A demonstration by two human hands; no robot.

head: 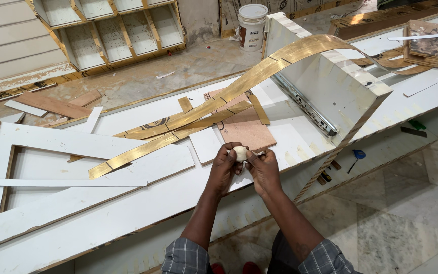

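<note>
Both of my hands meet over the front edge of a long white board (128, 213). My left hand (224, 170) and my right hand (264, 170) are closed together around a small pale roll, probably masking tape (240, 152), with the fingertips pinching it from both sides. Just beyond the hands lie a small white square panel (205, 144) and a reddish-brown plywood piece (247, 133). Long gold metallic strips (178, 122) stretch diagonally across the board, one arching up over a white drawer box (330, 86) standing on its side.
A white cut-out frame (51, 152) lies at the left. A white bucket (252, 25) stands on the floor at the back, near a white shelf unit (112, 30). Wood offcuts (51, 105) lie at far left. Marble floor (406, 218) shows at right, with a blue tool (358, 155).
</note>
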